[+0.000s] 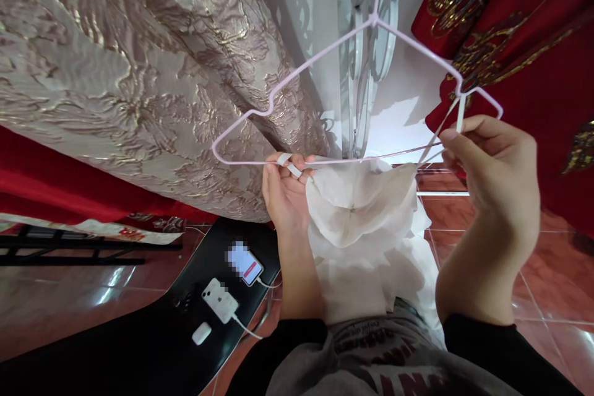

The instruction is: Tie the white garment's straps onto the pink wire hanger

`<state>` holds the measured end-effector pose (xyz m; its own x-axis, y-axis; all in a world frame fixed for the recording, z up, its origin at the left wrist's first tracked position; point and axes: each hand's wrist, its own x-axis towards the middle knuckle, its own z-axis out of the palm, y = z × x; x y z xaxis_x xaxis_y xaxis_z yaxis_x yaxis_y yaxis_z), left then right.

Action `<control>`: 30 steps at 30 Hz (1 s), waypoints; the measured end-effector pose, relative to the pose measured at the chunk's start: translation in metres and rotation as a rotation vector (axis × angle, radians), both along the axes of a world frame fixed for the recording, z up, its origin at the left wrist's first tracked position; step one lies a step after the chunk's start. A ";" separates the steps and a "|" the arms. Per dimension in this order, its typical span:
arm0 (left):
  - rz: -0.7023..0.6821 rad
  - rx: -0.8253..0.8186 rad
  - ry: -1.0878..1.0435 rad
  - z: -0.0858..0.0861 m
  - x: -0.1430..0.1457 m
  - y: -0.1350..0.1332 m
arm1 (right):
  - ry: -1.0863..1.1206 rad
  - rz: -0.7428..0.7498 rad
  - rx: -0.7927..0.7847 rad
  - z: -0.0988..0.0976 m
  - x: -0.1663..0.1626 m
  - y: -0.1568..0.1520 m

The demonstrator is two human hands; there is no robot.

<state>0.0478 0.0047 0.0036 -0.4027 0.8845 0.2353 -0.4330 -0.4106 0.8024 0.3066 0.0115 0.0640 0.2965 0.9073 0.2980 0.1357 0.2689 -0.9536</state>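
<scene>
A pale lilac clothes hanger [320, 57] hangs in front of me, its right notch carrying a thin white strap [460, 114] of a garment. My right hand [494, 161] pinches that strap just below the notch. At the hanger's lower bar, my left hand [290, 189] has curled fingers with the other white strap [288, 164] looped over them. The sheer off-white garment [362, 216] droops between my hands, below the bar. Its lower part spreads over my front. The hanger's left notch has no strap on it.
Beige-gold embossed fabric [139, 68] hangs at left, red embroidered fabric [547, 74] at right. White scrolled metalwork [364, 62] stands behind the hanger. A black bench [139, 334] at lower left bears two phones [219, 301] with cables and a small white case [201, 333]. The floor is red tile.
</scene>
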 end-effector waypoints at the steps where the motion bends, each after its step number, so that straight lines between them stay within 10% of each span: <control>1: -0.019 0.014 -0.013 0.000 0.000 0.000 | -0.033 0.013 0.021 0.001 -0.002 -0.002; 7: -0.110 0.025 0.001 -0.004 0.006 0.001 | -0.030 -0.191 0.550 0.013 -0.024 0.007; 14: -0.137 0.037 -0.021 -0.003 0.009 0.002 | -0.101 -0.103 0.843 -0.009 0.013 0.055; 20: -0.150 0.044 -0.026 -0.004 0.005 0.002 | -0.019 -0.569 1.173 -0.042 0.021 0.056; 23: -0.178 0.031 -0.032 -0.005 0.008 0.001 | -0.053 -0.585 1.111 -0.044 0.000 0.037; 30: -0.189 -0.024 -0.023 -0.013 0.001 -0.002 | -0.651 0.139 0.407 -0.036 -0.033 0.011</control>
